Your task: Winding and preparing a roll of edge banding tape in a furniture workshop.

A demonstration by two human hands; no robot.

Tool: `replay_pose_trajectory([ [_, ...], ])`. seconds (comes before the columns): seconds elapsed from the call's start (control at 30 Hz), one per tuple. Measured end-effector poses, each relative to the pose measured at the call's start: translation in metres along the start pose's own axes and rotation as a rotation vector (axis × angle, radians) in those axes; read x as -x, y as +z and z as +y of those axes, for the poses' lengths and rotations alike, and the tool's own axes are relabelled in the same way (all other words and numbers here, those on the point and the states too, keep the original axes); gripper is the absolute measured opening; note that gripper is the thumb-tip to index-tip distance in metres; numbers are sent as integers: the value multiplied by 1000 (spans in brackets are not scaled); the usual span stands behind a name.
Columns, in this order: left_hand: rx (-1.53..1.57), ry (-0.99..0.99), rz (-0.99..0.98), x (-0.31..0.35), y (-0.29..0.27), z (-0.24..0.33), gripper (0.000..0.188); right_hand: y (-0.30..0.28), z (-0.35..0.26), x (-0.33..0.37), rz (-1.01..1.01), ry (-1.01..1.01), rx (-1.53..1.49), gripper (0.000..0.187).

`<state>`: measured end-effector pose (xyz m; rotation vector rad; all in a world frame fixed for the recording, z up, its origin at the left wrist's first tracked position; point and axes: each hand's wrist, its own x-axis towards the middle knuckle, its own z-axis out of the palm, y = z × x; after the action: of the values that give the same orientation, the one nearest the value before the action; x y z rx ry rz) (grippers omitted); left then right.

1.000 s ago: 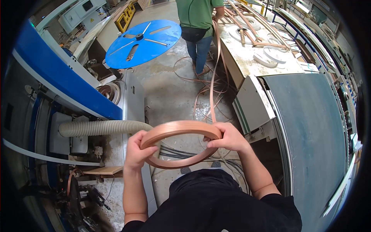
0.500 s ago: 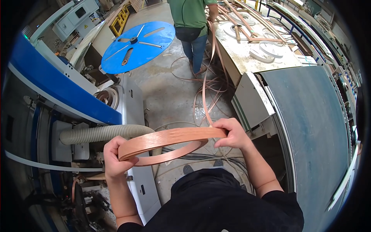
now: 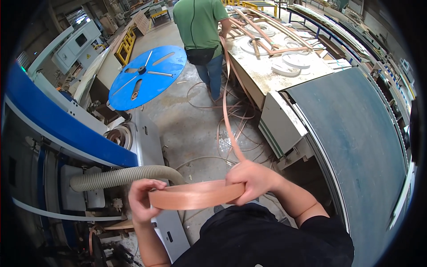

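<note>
A roll of wood-coloured edge banding (image 3: pixel 195 200) is held in front of my body, seen nearly edge-on. My left hand (image 3: pixel 143 202) grips its left end, the thumb below and the fingers over the rim. At the other end my right hand (image 3: pixel 252 180) is closed around the band. A loose length of the banding (image 3: pixel 228 115) runs from my right hand away to a person in a green shirt (image 3: pixel 200 26), whose hand is by the bench edge. Loops of the same banding (image 3: pixel 242 113) lie tangled on the floor.
A blue slotted disc (image 3: pixel 155 71) stands left of the walkway, above a machine cabinet. A ribbed hose (image 3: pixel 129 177) curves near my left hand. On the right are a dark conveyor belt (image 3: pixel 351 129) and a worktable (image 3: pixel 267 73) bearing wood strips and white rolls.
The roll has come down and nearer to my body, tilting more edge-on. My right hand has moved inward over its rim. The view has shifted, and the other person appears further left.
</note>
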<state>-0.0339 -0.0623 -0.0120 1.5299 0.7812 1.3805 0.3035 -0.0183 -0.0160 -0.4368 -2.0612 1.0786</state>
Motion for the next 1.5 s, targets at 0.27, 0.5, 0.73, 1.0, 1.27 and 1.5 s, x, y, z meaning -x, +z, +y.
replay_pose_trajectory([
  [0.27, -873, 70, -531, -21, 73, 53, 51, 21, -11, -11, -73, -109, 340, 22],
  [0.5, -830, 172, -405, -5, 55, 45, 37, 15, -3, -1, -10, -125, 167, 37],
  [0.73, -891, 85, -419, 2, 63, 70, 35, 15, -12, 2, -43, -231, 361, 48],
  [1.0, -958, 47, -446, 2, 75, 69, 34, 8, -34, -7, -76, -212, 413, 53],
  [1.27, -783, -76, -388, -22, 65, 82, 30, -9, -25, -15, 68, -313, 529, 63],
  [1.5, -806, -43, -381, -23, 54, 76, 33, -10, -12, -12, 141, -250, 433, 51],
])
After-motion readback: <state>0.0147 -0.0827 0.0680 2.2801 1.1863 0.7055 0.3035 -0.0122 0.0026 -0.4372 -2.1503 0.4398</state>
